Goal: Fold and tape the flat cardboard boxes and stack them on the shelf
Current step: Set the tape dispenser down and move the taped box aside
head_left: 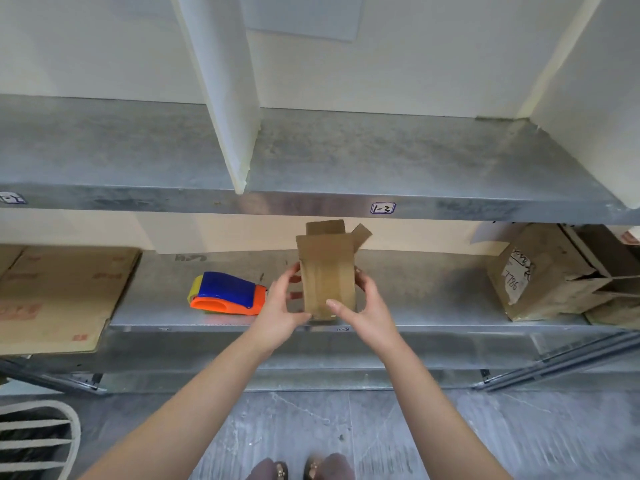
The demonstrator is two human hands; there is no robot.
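The small box is showing plain brown with glossy tape bands down its front; the tape dispenser is showing a blue top, orange base, yellow end. The shelf is reading mottled grey metal with off-white dividers, its tag white with blue border and black handwriting. The flat cardboard is showing tan with red print, the right-hand box brown with a white label carrying black scribble, the floor grey with pale marbling.
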